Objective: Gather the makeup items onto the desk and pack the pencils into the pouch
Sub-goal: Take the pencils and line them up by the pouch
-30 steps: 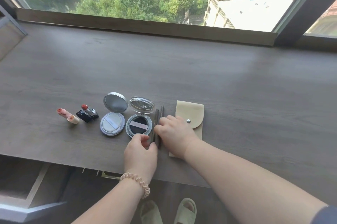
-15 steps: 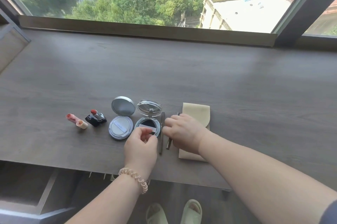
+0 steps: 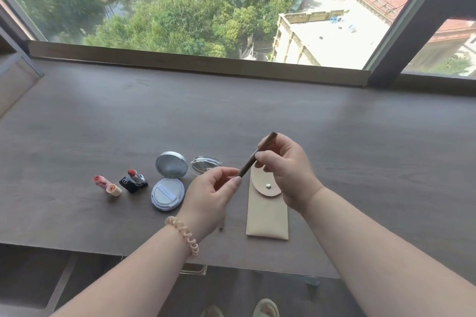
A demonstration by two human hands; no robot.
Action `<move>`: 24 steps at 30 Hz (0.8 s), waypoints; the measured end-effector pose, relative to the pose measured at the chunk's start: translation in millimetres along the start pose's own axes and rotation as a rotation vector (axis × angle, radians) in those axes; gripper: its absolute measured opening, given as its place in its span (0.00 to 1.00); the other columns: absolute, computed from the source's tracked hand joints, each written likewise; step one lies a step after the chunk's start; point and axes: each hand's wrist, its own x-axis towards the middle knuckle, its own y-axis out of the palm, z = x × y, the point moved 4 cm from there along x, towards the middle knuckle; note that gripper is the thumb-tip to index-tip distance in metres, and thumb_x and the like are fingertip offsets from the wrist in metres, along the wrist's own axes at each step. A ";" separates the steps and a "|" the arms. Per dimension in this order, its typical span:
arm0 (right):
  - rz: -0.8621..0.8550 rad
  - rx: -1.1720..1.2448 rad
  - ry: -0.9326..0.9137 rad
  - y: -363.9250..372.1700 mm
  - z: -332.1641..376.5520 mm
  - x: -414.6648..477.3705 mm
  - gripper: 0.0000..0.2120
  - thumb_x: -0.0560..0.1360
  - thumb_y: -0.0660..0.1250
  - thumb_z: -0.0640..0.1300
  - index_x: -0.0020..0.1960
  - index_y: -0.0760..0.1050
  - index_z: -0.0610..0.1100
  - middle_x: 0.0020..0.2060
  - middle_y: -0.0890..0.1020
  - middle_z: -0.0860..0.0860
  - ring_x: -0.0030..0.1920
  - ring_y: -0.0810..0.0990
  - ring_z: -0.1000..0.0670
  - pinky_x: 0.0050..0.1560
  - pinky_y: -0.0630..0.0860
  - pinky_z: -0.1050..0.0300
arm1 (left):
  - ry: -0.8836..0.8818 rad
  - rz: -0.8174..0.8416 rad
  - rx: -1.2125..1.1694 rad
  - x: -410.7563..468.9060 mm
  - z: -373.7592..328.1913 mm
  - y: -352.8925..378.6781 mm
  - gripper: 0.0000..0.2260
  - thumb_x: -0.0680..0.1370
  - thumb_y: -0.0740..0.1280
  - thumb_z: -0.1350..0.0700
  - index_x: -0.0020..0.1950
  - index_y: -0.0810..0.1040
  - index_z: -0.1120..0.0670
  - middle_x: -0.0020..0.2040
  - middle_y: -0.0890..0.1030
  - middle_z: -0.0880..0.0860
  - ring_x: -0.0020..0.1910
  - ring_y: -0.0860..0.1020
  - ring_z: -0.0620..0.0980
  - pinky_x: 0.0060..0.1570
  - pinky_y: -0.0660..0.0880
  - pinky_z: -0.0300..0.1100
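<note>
My right hand [image 3: 286, 169] grips a slim brown pencil [image 3: 257, 154] and holds it tilted in the air above the top of the beige pouch [image 3: 268, 216]. The pouch lies flat on the desk [image 3: 373, 151] with its snap flap [image 3: 268, 186] down. My left hand [image 3: 208, 198] pinches the pencil's lower end with thumb and fingers. Below my left wrist, the dark tip of a second pencil [image 3: 221, 228] peeks out; the rest is hidden.
Left of my hands lie an open silver compact [image 3: 168, 195], a clear compact lid [image 3: 206, 164] partly hidden by my left hand, a black lipstick [image 3: 134, 180] and a pink lipstick [image 3: 107, 185]. The window sill [image 3: 195, 66] bounds the desk's far side.
My right hand has lifted one pencil off the desk and up over the pouch. My left hand has risen from the desk to the pencil's lower end. The pouch is now uncovered.
</note>
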 end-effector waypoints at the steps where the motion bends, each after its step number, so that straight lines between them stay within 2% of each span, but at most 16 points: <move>1: -0.012 0.011 0.020 -0.4 1.3 -0.4 0.05 0.65 0.65 0.37 0.38 0.73 0.45 0.31 0.76 0.52 0.31 0.75 0.53 0.32 0.70 0.66 | 0.014 0.021 -0.012 0.1 -4.0 1.3 0.03 0.74 0.70 0.53 0.48 0.81 0.49 0.39 0.82 0.45 0.41 0.79 0.44 0.44 0.75 0.38; 4: -0.042 0.063 0.078 -3.1 4.6 -2.7 0.03 0.66 0.66 0.40 0.40 0.74 0.46 0.31 0.77 0.52 0.29 0.75 0.54 0.31 0.69 0.65 | 0.077 0.063 0.002 -2.3 -17.2 5.4 0.06 0.74 0.68 0.50 0.42 0.81 0.51 0.29 0.75 0.41 0.31 0.72 0.42 0.35 0.70 0.37; 7: -0.045 0.039 0.126 -4.1 7.9 -7.1 0.05 0.74 0.67 0.42 0.40 0.75 0.44 0.28 0.74 0.52 0.29 0.71 0.52 0.31 0.67 0.63 | 0.124 0.082 0.012 -6.6 -30.8 8.6 0.07 0.77 0.67 0.55 0.41 0.79 0.56 0.23 0.69 0.41 0.25 0.64 0.39 0.28 0.62 0.31; 11: 0.022 -0.002 0.184 1.2 12.3 -14.8 0.14 0.78 0.62 0.48 0.38 0.75 0.42 0.21 0.71 0.53 0.23 0.66 0.54 0.26 0.64 0.64 | 0.164 0.064 0.054 -8.7 -44.4 8.4 0.09 0.77 0.66 0.54 0.39 0.78 0.57 0.22 0.67 0.41 0.24 0.64 0.40 0.27 0.62 0.31; 17: -0.141 0.094 0.272 0.4 18.8 -19.1 0.13 0.79 0.62 0.46 0.38 0.70 0.40 0.20 0.70 0.51 0.21 0.65 0.54 0.23 0.62 0.62 | 0.260 0.041 0.261 -13.4 -62.6 12.6 0.11 0.78 0.65 0.53 0.35 0.76 0.50 0.21 0.69 0.43 0.26 0.68 0.41 0.28 0.63 0.33; 24: -0.240 0.172 0.323 -7.1 29.2 -15.4 0.15 0.78 0.63 0.45 0.35 0.69 0.42 0.19 0.68 0.52 0.21 0.62 0.53 0.23 0.57 0.61 | 0.300 0.051 0.330 -9.0 -83.4 16.1 0.11 0.78 0.65 0.53 0.36 0.78 0.54 0.19 0.67 0.45 0.23 0.67 0.41 0.26 0.62 0.32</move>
